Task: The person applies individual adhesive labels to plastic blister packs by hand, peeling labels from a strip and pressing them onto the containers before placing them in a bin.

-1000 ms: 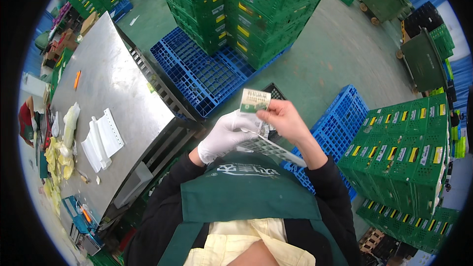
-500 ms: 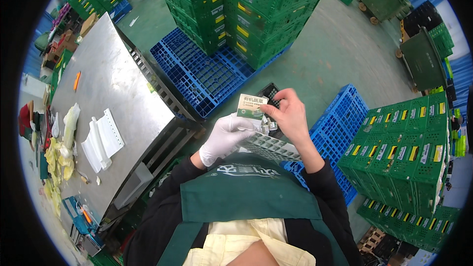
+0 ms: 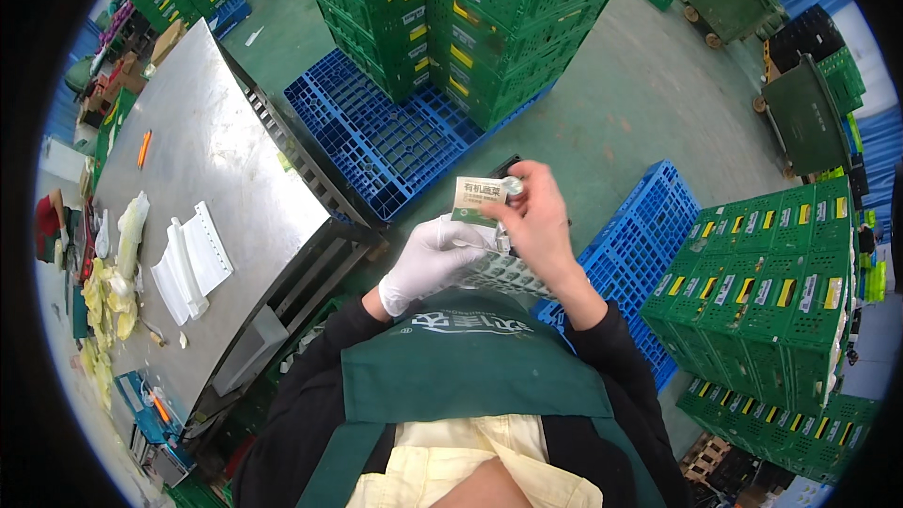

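In front of my apron, a small beige-and-green printed card (image 3: 478, 196) stands up between my hands. My right hand (image 3: 534, 221), bare, pinches the card's right side with thumb and fingers. Under its index finger shows a small shiny round piece (image 3: 513, 185), too small to name. My left hand (image 3: 435, 252), in a white glove, is closed just below the card; what its fingers hold is mostly hidden. Small pale pieces (image 3: 502, 241) show between the hands. Beneath them is the perforated side of a pale green crate (image 3: 508, 276), partly covered by my hands.
At left is a metal table (image 3: 226, 226) with white sheets (image 3: 193, 263), an orange knife (image 3: 144, 149) and crumpled yellowish wrapping (image 3: 122, 292). Stacked green crates (image 3: 508, 38) stand ahead on a blue pallet (image 3: 362, 150). More crates (image 3: 752, 273) and another blue pallet (image 3: 625, 254) are at right.
My right hand has moved slightly left and its fingers have closed in around the card's right side. A shiny round piece now shows beside the card. My left hand stays nearly in place.
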Demonstrator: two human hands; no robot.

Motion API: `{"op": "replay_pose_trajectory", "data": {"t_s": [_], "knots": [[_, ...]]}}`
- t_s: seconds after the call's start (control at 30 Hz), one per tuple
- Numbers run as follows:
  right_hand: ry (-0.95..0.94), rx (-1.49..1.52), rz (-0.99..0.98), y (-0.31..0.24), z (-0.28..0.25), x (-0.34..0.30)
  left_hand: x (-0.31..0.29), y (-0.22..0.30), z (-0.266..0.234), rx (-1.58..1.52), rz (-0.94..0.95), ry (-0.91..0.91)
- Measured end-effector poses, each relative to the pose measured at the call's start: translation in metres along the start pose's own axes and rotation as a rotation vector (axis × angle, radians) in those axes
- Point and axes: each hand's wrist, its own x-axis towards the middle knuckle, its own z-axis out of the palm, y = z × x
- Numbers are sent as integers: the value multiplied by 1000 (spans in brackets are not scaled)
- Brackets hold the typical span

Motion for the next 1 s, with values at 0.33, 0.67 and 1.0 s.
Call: {"op": "replay_pose_trajectory", "data": {"t_s": [0.33,0.67,1.0], "knots": [[-37,512,284,26,-26,28,-4,3,-6,107,-213,-165],[-211,-259,82,-5,-7,11,-1,-5,-4,65,22,67],[-473,-375,-482,-7,-25,10,9,6,-18,-160,-100,122]]}}
